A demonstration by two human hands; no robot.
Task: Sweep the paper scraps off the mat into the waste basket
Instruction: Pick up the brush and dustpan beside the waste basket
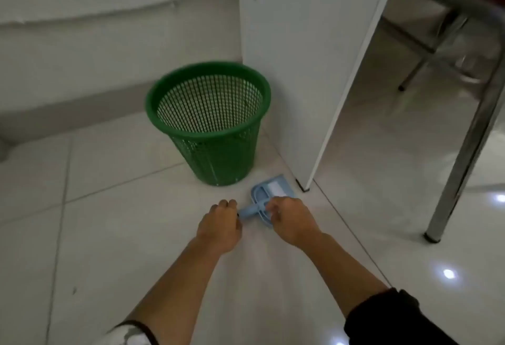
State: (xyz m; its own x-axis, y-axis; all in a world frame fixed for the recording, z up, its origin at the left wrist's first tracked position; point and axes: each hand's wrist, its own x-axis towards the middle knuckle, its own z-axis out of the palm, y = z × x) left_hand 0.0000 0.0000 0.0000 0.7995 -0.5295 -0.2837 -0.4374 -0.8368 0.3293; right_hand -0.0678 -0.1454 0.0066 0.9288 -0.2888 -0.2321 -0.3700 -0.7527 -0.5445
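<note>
1. A green waste basket (208, 123) stands upright on the pale tiled floor (109, 235); it has holes all over its sides; I cannot tell if anything is inside it.
2. Just in front of the basket, a bit to the right, a small blue dustpan (269, 191) lies flat on the floor; a little blue brush with white bristles (276, 189) sits in it.
3. The pan lies close to the bottom corner of a white cabinet panel (300, 57); the basket stands right beside that same panel.
4. The left hand (220, 225) is down by the end of the blue handle (250, 212); its fingers are curled in, and the tips are at the handle's end; I cannot tell if it really grips it.
5. The right hand (292, 221) rests over the near edge of the pan, where the handle joins; its fingers are bent and loose, touching the blue plastic; a firm hold is not clear.
6. A shiny metal leg (464, 153) stands far to the right.
</note>
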